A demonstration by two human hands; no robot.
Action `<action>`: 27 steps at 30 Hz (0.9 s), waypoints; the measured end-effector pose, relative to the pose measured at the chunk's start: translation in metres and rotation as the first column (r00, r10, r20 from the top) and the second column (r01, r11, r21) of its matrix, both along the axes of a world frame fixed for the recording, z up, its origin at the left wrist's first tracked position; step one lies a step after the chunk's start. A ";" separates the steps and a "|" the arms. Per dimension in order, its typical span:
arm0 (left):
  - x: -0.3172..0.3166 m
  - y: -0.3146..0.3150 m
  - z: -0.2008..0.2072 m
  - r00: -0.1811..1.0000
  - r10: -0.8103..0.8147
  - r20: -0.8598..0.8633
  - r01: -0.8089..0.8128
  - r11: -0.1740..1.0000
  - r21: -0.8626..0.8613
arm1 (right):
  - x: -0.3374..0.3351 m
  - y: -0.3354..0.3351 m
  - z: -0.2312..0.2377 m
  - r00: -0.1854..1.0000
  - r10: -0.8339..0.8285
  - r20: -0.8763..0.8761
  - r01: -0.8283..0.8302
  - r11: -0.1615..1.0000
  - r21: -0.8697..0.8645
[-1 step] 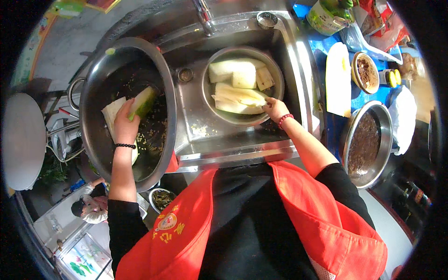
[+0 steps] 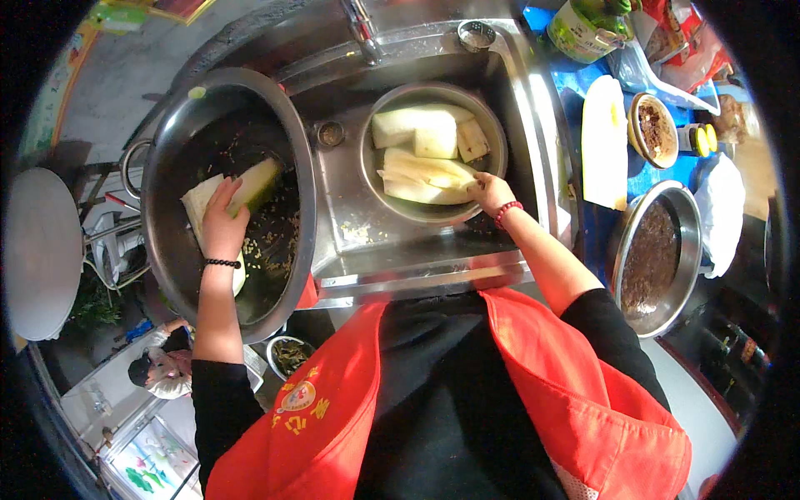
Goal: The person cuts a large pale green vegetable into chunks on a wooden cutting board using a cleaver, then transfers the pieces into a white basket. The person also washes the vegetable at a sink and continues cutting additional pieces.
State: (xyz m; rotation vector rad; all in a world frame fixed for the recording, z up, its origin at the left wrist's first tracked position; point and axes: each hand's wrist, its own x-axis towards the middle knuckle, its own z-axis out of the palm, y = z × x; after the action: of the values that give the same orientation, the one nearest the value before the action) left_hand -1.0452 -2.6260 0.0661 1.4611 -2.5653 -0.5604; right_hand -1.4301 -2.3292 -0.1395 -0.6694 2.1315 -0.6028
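Note:
My left hand (image 2: 223, 227) is inside a large steel basin (image 2: 302, 208) at the left. Its fingers stretch over a pale piece of winter melon (image 2: 197, 202), with the thumb apart. Right beside the fingers, a green-rinded piece of winter melon (image 2: 260, 182) leans at an angle. At the sink, my right hand (image 2: 492, 193) pinches the right end of a pale winter melon slab (image 2: 425, 177) with a soft, stringy surface. That slab lies in a round steel bowl (image 2: 497, 137), nearest to me. Several cut melon chunks (image 2: 435, 137) sit behind it.
The bowl stands in a steel sink (image 2: 333, 262) under a tap (image 2: 362, 33). Seeds litter the basin and sink floor. On the blue counter at right are a long melon slab (image 2: 603, 142), a brown-filled bowl (image 2: 654, 129) and a steel pan (image 2: 658, 250). A person (image 2: 162, 371) is at lower left.
My left hand's fingers have straightened and moved slightly left over the pale piece. The green-rinded piece has shifted a little and turned. My right hand keeps its place on the slab.

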 end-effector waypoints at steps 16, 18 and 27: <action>-0.127 0.183 -0.042 0.799 -0.383 -0.464 0.488 0.863 0.127 | -0.001 -0.060 -0.042 0.934 0.354 -0.052 -0.310 0.872 0.379; -0.165 0.178 -0.115 0.832 -0.292 -0.472 0.463 0.833 0.302 | -0.005 -0.059 -0.046 0.933 0.361 -0.015 -0.325 0.857 0.399; -0.222 0.139 -0.245 0.792 -0.555 0.255 0.433 0.805 0.405 | -0.007 -0.050 -0.085 0.926 0.247 0.284 -0.323 0.909 0.264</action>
State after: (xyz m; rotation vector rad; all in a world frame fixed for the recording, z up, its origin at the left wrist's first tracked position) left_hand -1.2669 -2.4869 -0.1785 1.0018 -3.3297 -0.8948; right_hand -1.4372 -2.3794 -0.2243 -0.6794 1.7983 -0.1734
